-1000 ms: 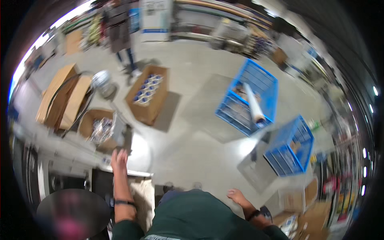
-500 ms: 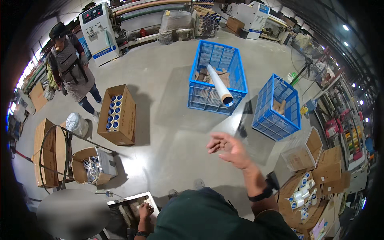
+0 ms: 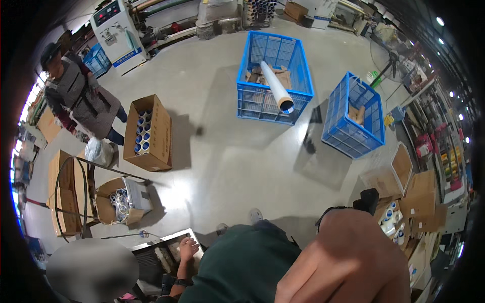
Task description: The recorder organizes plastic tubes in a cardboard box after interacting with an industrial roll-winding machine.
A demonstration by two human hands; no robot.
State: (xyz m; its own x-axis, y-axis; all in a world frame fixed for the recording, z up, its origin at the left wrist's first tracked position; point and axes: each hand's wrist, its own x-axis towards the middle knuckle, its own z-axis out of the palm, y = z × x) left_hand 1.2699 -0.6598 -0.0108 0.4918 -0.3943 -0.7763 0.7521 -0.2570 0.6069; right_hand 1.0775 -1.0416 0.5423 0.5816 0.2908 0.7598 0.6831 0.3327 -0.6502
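My right hand (image 3: 353, 260) looms large and close at the lower right, its back turned up; the fingertips are hidden or cut off by the lower edge, so its grip does not show. My left hand (image 3: 188, 248) hovers by the white-edged frame of a machine (image 3: 177, 234) at the lower left, fingers loosely bent and apart with nothing visible in them. Ahead, a long roll of white film (image 3: 275, 87) leans out of a large blue crate (image 3: 275, 108) that also contains brown scraps. Both hands are well away from it.
A smaller blue crate (image 3: 353, 134) with brown tubes stands at the right. Cartons of rolls stand left (image 3: 156, 134) and right (image 3: 391, 227). An open box of rings (image 3: 136, 199) sits beside a black metal frame (image 3: 83, 202). A person (image 3: 83, 93) in an apron bends at the left.
My right hand has swung back from in front of me, close to the camera at the lower right. The view has tilted downward. The person at the left has bent toward a white bag.
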